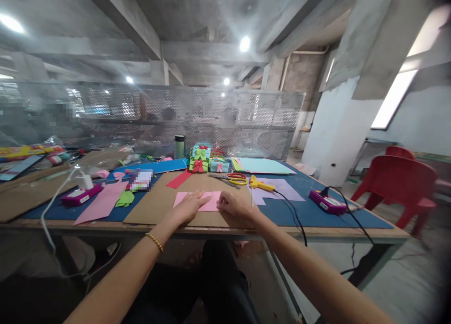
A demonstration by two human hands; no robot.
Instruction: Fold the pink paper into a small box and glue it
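The left hand point(191, 204) is resting open on a pink sheet point(212, 205) that is lying on cardboard point(150, 206); the right hand point(230, 204) is curling at the sheet, its grip impossible to judge. The sheet is looking flat, apparently not yet shaped. Beyond, scissors point(229, 177) are lying and bow-trimmed boxes point(198, 165) are standing, seemingly finished.

Workshop, concrete pillar point(336, 119), glue gun point(261, 185) (yellow)

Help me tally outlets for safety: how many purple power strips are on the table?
2. One strip is left of the left hand, with a white plug; the other strip is right of the right hand, with a black plug. Others may be hidden.
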